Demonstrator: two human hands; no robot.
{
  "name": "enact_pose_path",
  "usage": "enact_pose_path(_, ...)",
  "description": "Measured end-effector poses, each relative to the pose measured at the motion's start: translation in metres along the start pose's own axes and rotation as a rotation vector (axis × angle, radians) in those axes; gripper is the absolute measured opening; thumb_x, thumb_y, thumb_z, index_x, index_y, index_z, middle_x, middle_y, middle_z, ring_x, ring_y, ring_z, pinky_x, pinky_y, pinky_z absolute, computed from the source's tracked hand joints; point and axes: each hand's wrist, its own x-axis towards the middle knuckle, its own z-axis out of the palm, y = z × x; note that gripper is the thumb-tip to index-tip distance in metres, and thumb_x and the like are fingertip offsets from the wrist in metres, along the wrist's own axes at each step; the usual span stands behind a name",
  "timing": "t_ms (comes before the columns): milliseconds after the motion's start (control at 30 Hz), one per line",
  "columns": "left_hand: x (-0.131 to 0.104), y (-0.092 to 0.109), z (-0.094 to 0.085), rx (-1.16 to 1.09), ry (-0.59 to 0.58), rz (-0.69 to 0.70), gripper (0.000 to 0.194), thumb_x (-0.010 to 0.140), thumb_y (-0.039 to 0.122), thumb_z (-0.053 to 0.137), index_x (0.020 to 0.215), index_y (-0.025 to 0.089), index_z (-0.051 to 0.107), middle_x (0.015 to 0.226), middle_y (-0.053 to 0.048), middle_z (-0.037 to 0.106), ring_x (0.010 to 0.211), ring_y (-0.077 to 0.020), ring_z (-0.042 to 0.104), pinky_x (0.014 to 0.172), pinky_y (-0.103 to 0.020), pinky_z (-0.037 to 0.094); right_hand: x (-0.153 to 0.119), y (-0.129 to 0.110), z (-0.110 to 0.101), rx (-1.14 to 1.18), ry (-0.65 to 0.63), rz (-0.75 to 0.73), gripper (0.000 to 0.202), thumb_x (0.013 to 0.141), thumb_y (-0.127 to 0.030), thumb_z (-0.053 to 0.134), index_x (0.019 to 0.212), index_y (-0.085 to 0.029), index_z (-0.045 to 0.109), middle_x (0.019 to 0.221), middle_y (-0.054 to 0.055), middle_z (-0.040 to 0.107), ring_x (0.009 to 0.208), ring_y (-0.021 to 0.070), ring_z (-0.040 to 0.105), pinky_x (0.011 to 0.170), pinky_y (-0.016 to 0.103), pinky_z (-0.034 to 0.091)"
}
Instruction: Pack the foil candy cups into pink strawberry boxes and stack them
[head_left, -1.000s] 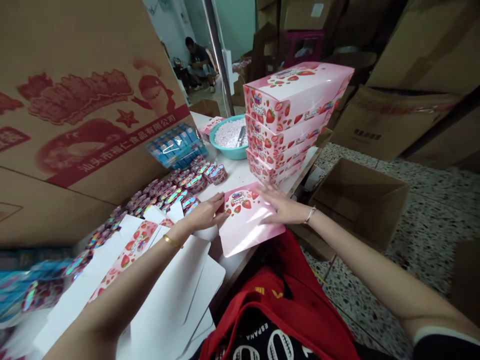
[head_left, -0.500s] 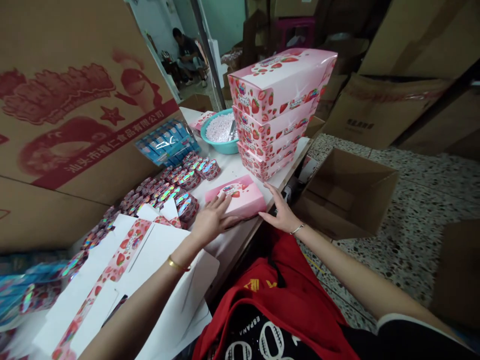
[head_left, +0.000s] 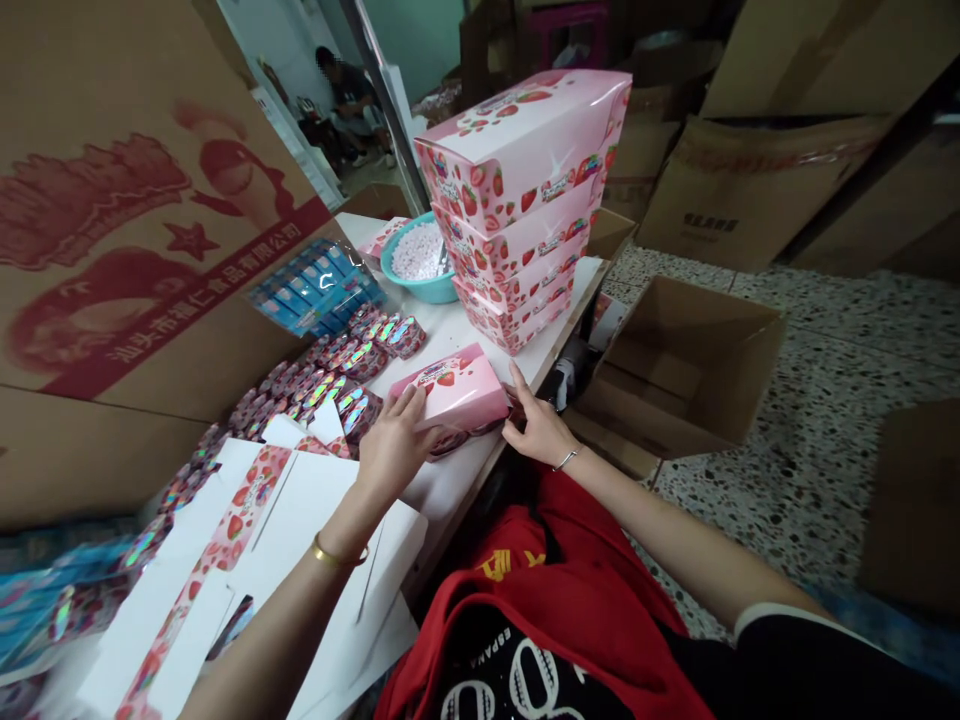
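A pink-and-white strawberry-printed box [head_left: 466,388] lies on the table in front of me. My left hand [head_left: 391,440] grips its left end, with fingers over the top and the thumb along the near side. At the right end is my right hand [head_left: 541,430], thumb and index finger apart, fingertips at the box's edge; whether they touch it is hard to tell. Under the box's near lower edge, dark red round packs [head_left: 448,443] show in part. Behind stands a stack of larger matching strawberry boxes [head_left: 517,215].
Many shiny small packs [head_left: 315,385] cover the table's left side, beside flat white cardboard blanks [head_left: 300,520]. A turquoise basin [head_left: 431,290] of white pieces stands behind. An open carton [head_left: 690,370] sits on the floor at right. A person [head_left: 352,105] sits far back.
My right hand has come in closer against the box's right end. The box's near edge is tilted up slightly, showing more of the packs beneath. My left hand has stayed on it.
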Motion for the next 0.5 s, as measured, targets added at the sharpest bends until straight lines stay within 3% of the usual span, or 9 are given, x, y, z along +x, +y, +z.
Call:
enact_pose_path(167, 0.000, 0.019, -0.007, 0.134, -0.023, -0.037, 0.062, 0.091, 0.042, 0.059, 0.145, 0.016, 0.047, 0.151, -0.012, 0.048, 0.141, -0.0381, 0.041, 0.103, -0.050, 0.051, -0.002, -0.001, -0.001, -0.019, 0.015, -0.039, 0.090, 0.081, -0.013, 0.052, 0.160, -0.023, 0.010, 0.128, 0.008, 0.066, 0.103, 0.0243, 0.069, 0.093, 0.035, 0.057)
enact_pose_path(367, -0.006, 0.012, -0.005, 0.114, -0.010, 0.013, 0.064, 0.089, 0.043, 0.063, 0.145, 0.016, 0.047, 0.151, -0.014, 0.048, 0.136, -0.0370, 0.047, 0.102, -0.048, 0.051, -0.001, 0.003, 0.001, 0.031, 0.025, -0.158, 0.080, 0.080, -0.010, 0.051, 0.156, -0.024, 0.028, 0.151, 0.006, 0.048, 0.127, 0.0218, 0.058, 0.108, 0.037, 0.049)
enact_pose_path(500, -0.008, 0.008, 0.007, 0.128, 0.075, 0.076, 0.073, 0.084, 0.052, 0.066, 0.144, 0.015, 0.048, 0.147, -0.017, 0.051, 0.132, -0.0417, 0.050, 0.107, -0.062, 0.040, -0.001, 0.005, 0.002, 0.014, 0.045, -0.157, 0.076, 0.081, -0.011, 0.051, 0.154, -0.025, 0.033, 0.150, 0.005, 0.049, 0.129, 0.0217, 0.056, 0.109, 0.038, 0.049)
